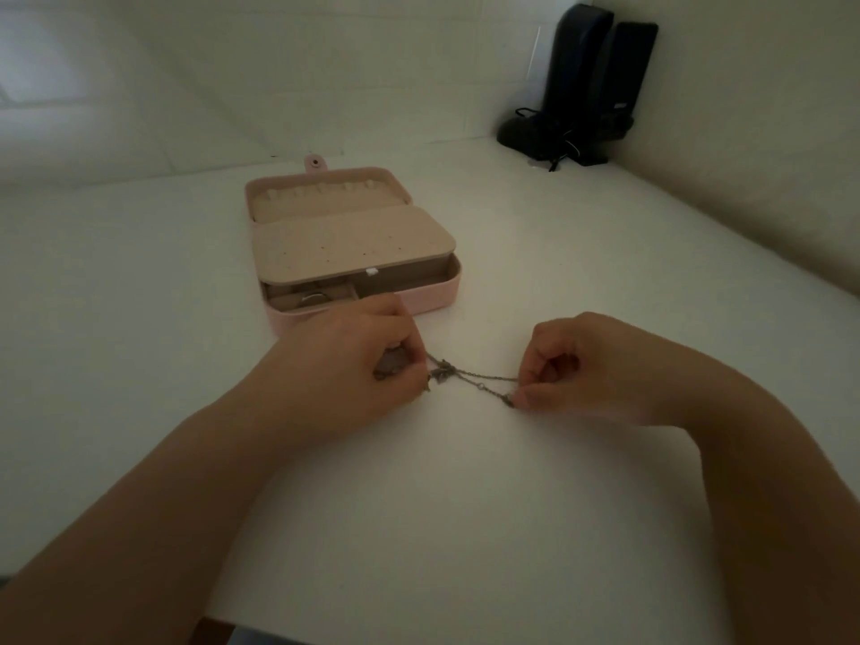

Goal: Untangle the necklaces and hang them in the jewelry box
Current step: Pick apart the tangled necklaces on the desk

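Stage: untangling is judged to be under way; no hanging has been done.
Necklaces: thin chains are seen stretched between the two hands just above the tabletop, near the middle; a knot of crossed strands is seen close to the left hand.
Left hand: fingers are curled round a bunched part of the chains, pinched at the fingertips.
Right hand: a chain end is pinched between thumb and fingers.
Box: it is placed open on the tabletop, beyond the hands, left of centre; the row of hooks in the far lid is shown bare.
Remaining: the strands are still to be separated, and each chain is then to be hung on the hooks.
Far right: dark objects are stood in the corner.
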A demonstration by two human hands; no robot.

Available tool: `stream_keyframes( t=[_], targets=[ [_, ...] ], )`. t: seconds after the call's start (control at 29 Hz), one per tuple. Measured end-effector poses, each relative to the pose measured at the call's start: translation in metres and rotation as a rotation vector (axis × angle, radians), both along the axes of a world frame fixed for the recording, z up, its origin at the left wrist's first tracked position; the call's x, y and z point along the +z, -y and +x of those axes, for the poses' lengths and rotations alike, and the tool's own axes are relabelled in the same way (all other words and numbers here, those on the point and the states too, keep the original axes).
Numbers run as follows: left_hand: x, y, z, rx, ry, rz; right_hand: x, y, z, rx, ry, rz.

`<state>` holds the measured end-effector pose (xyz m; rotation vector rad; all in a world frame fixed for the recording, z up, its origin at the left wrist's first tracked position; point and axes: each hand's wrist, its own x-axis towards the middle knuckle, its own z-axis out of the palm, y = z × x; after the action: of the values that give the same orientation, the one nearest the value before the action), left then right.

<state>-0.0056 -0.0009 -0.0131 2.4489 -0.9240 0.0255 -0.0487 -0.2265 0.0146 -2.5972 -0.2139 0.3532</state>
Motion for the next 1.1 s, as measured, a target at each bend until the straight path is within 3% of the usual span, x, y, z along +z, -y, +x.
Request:
stream_keyframes(
  t=[0.21, 0.41, 0.69, 0.79, 0.93, 1.1],
  targets=[
    [-0.004, 0.006, 0.000, -0.040, 0.050, -0.012, -0.016, -0.018, 0.008, -0.011, 0.245, 0.021],
    [-0.003, 0.000, 0.003, -0.159, -0.012, 0.031, -0.022, -0.020, 0.013, 0.028, 0.264, -0.068],
    [-0.002, -0.005, 0.003, -0.260, -0.105, 0.101, -0.026, -0.005, 0.016, -0.145, 0.287, -0.162],
    [0.000, -0.004, 0.003, -0.268, -0.110, 0.092, -0.024, -0.007, 0.014, -0.169, 0.308, -0.075],
    [-0.001, -0.002, 0.002, -0.228, -0.072, 0.028, -0.013, -0.015, 0.007, -0.078, 0.267, 0.099],
    [-0.002, 0.006, -0.002, -0.200, -0.009, 0.009, -0.011, -0.023, 0.005, 0.054, 0.141, 0.034]
  ],
)
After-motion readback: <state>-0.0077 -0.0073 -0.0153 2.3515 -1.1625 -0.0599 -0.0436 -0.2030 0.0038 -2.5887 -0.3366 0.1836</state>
